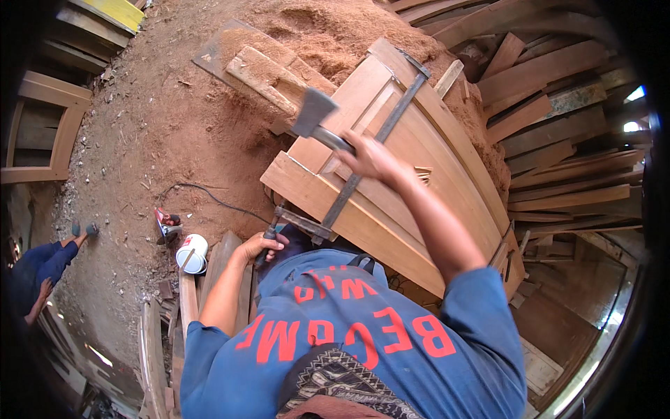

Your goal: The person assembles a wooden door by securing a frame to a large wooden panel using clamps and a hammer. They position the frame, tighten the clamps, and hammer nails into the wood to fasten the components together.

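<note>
Wooden panel (433, 155), sawdust-strewn ground (150, 119), boards (558, 131) piled right.

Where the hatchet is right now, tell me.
In the head view, the hatchet is in the right hand, above centre, left of the metal clamp.

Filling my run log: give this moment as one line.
left hand: gripping clamp handle; right hand: holding axe; bar clamp: across wooden panel

left grip (262, 247): bar clamp (401, 106) | right grip (372, 157): hatchet (315, 116) over wooden panel (436, 143)
</note>
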Demonstrator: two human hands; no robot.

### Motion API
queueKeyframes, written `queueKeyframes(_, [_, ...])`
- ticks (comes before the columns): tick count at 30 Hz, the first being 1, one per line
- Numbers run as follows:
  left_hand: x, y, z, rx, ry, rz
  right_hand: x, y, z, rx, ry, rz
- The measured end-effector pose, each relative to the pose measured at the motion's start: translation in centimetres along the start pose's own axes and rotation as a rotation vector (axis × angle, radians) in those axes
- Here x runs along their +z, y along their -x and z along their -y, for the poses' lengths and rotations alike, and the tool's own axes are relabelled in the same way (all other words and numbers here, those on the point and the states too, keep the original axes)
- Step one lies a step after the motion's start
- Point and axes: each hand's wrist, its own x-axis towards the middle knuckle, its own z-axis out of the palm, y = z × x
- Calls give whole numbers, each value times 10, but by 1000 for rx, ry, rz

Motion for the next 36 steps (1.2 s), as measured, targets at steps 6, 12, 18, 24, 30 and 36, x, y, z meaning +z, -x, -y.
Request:
queueKeyframes(6, [23, 1, 10, 44, -104, -322, 72, 180, -85, 407, -165, -327])
queueKeyframes(12, [22, -13, 31, 285, -502, -669, 141, 278, -162, 492, -223, -383])
queueKeyframes(18, [14, -19, 40, 285, -651, -869, 132, 276, -152, 400, 178, -472])
queueKeyframes(24, [29, -10, 20, 212, -596, -791, 130, 187, -58, 81, 232, -581])
queueKeyframes(30, [-12, 6, 7, 340, -651, -435, 184, 81, 38, 92, 263, -618])
queueKeyframes(36, [-119, 97, 1, 189, -641, -510, 218, 16, 75, 466, 300, -583])
